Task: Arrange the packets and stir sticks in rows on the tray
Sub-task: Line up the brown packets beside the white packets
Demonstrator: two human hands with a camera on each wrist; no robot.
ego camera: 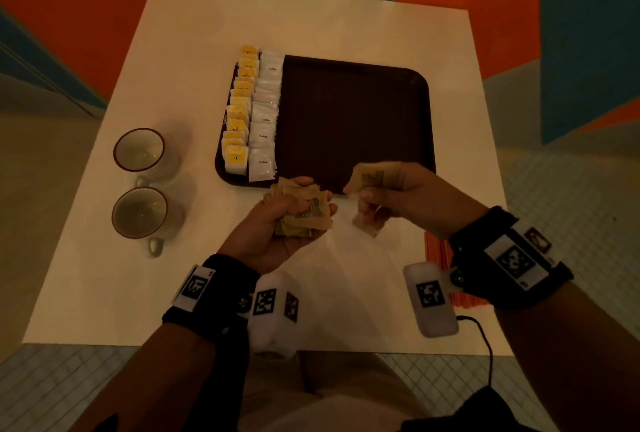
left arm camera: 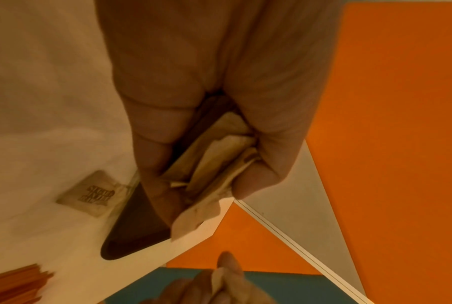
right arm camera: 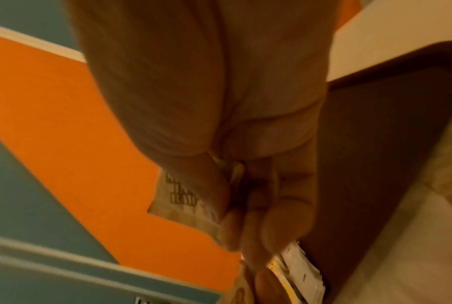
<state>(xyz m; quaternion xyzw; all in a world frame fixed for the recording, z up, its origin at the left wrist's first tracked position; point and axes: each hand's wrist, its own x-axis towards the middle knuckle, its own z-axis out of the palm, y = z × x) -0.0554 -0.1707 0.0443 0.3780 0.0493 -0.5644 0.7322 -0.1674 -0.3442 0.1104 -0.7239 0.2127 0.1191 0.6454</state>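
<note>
A dark brown tray lies mid-table. Along its left side run a row of yellow packets and a row of white coffee packets. Just before the tray's front edge my left hand grips a crumpled bunch of brown sugar packets. To its right, my right hand pinches a single brown packet over the tray's near edge. One more brown packet lies on the table under the right hand. Orange stir sticks lie on the table, partly hidden by my right wrist.
Two empty mugs stand left of the tray on the white table. The tray's middle and right part is bare. A black cable hangs off the near table edge at the right.
</note>
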